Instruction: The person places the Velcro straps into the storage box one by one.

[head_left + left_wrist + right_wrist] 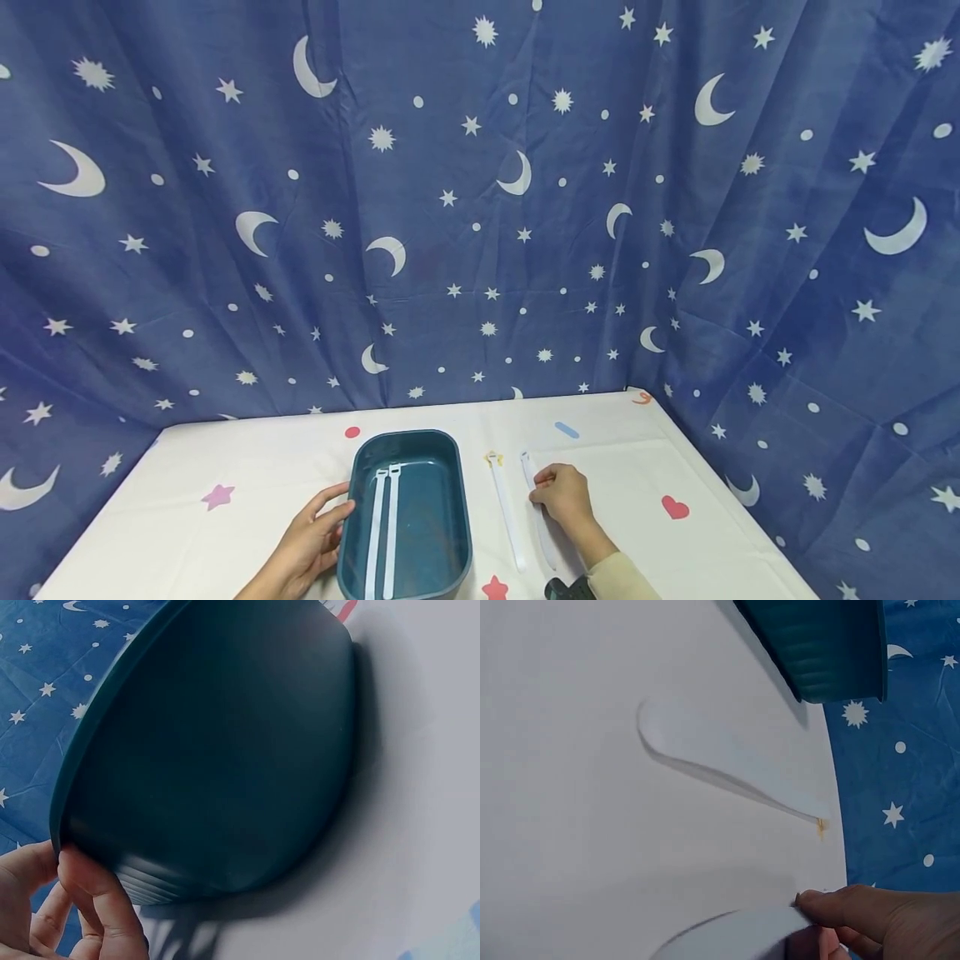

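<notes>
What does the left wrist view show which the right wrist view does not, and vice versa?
Only the left wrist view shows the left hand, gripping the teal tray by its rim. Only the right wrist view shows the right hand, pinching a white strap, and a second white strap lying on the table. Both show the teal tray, the table and the starry curtain.

A blue curtain point(450, 225) printed with white moons point(88, 177) and stars point(230, 90) hung behind the white table point(637, 475) and along its sides — its cloth creased and folded. Coloured shapes lay across the table: a purple star point(218, 497) toward its left side, a red dot point(352, 432) and, further right, a blue bar point(567, 430) near its far edge, an orange mark point(642, 398) at its far right corner, a red heart point(675, 507) toward its right side — and a red star point(495, 588) on its near part.
</notes>
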`<act>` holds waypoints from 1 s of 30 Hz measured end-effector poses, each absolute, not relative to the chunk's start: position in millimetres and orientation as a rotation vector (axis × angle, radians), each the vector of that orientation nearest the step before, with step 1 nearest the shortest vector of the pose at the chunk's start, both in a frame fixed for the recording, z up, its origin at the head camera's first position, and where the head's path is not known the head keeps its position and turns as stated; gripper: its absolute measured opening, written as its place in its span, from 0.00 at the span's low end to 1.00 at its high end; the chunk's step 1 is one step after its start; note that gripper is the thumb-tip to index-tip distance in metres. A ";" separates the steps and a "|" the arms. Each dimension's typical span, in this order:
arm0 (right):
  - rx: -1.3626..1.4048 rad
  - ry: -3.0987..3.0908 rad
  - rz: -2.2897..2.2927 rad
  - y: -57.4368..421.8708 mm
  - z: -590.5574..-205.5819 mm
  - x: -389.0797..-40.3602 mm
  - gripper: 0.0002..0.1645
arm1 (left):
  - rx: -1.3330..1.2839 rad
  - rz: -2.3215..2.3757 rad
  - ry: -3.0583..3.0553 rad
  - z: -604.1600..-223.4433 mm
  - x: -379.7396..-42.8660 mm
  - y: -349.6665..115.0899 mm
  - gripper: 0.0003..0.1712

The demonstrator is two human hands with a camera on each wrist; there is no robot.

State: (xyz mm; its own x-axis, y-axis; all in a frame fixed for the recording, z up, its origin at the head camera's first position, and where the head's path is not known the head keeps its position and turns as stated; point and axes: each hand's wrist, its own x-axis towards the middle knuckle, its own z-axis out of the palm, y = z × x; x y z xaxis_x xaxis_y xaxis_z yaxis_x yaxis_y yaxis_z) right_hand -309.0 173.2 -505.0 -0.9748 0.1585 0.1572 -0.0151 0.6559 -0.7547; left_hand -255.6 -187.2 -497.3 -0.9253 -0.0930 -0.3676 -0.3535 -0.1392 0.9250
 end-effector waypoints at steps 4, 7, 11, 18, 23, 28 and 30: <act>-0.166 -2.689 1.334 178.1 -505.5 -312.5 0.07 | -0.512 2.198 1.920 -498.1 -255.8 -186.7 0.35; -0.237 -2.714 1.417 182.5 -506.3 -317.1 0.07 | -0.515 2.204 1.910 -498.1 -255.7 -186.4 0.34; -0.321 -2.752 1.508 187.7 -505.8 -323.2 0.08 | -0.512 2.204 1.911 -497.6 -255.5 -186.7 0.34; -0.401 -2.794 1.694 191.9 -493.3 -324.3 0.12 | -0.522 2.210 1.905 -497.8 -255.9 -187.1 0.34; -0.465 -2.723 1.944 197.8 -494.5 -328.5 0.15 | -0.518 2.216 1.901 -497.2 -255.7 -186.4 0.34; -0.503 -2.670 2.055 201.7 -493.3 -330.0 0.16 | -0.520 2.206 1.909 -497.3 -255.1 -186.7 0.32; -0.509 -2.663 2.067 202.2 -493.0 -330.7 0.17 | -0.526 2.204 1.912 -497.2 -254.7 -186.8 0.32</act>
